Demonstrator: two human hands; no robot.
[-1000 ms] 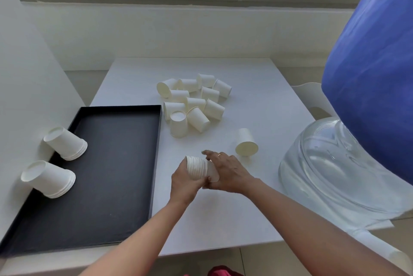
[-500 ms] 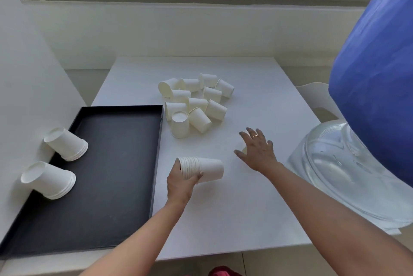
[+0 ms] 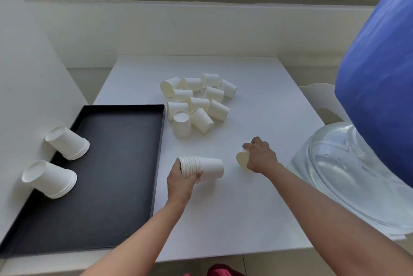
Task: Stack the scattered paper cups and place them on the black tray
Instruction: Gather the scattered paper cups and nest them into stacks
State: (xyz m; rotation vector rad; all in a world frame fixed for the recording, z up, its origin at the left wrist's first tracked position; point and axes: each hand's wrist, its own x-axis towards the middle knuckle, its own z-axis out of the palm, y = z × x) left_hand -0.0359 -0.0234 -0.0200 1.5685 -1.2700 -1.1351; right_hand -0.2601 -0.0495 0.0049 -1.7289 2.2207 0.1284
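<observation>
Nested cup stack (image 3: 201,169) lies sideways on counter (image 3: 257,219), just right of black tray (image 3: 107,186); left hand (image 3: 181,183) wraps rim end. Single cup (image 3: 242,159) beside it, right hand (image 3: 260,157) curled round it. Thin paper: light, crushable, likely slippery; best held gently round wall. Loose cup pile (image 3: 196,103) farther back. Two finished stacks (image 3: 67,142) (image 3: 50,178) lean at tray's left edge.

Head-worn view, downward over white table (image 3: 257,219).

White cups (image 3: 196,105), black tray (image 3: 111,164), white table (image 3: 257,208), blue jug (image 3: 380,74)
</observation>
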